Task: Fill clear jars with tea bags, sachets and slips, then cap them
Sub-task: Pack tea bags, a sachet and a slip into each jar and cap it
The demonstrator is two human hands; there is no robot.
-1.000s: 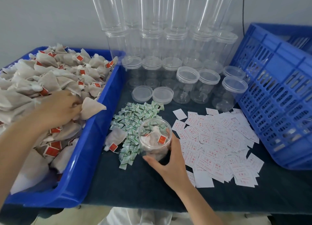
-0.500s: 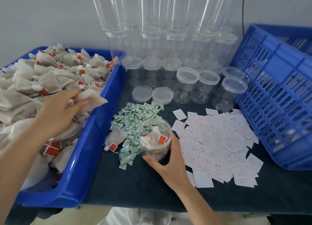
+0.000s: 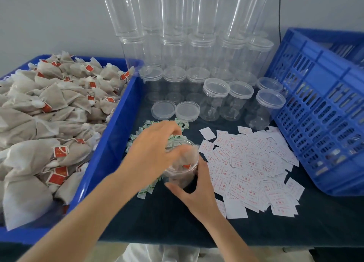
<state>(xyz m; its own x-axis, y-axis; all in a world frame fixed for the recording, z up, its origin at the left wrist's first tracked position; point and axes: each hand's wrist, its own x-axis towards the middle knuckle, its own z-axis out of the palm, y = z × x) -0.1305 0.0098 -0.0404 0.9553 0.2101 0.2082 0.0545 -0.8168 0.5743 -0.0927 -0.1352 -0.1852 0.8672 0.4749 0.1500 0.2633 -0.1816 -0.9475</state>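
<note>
Two bare hands are meeting at a clear jar (image 3: 183, 175) that is standing uncapped on the dark cloth (image 3: 157, 218), near the table's front edge. The right hand (image 3: 197, 191) is gripping the jar from the near side, thumb curling round its left wall, fingers wrapping up its right. The left hand (image 3: 155, 149) is hovering over the mouth, fingers bending down around a pale tea bag (image 3: 186, 158), blurred, at the rim; a red tag is showing inside. Green sachets (image 3: 145, 127) are lying scattered just behind and left of the jar, and white slips (image 3: 252, 163) with red print are spreading to its right. A blue tray (image 3: 110, 143) at left is brimming with a heap of tea bags (image 3: 49, 114). Behind, two loose lids (image 3: 163, 110), capped empty jars (image 3: 215, 98) and tall stacks of jars (image 3: 173, 25) are lining the wall, with a blue crate (image 3: 325, 114) standing at right.
</note>
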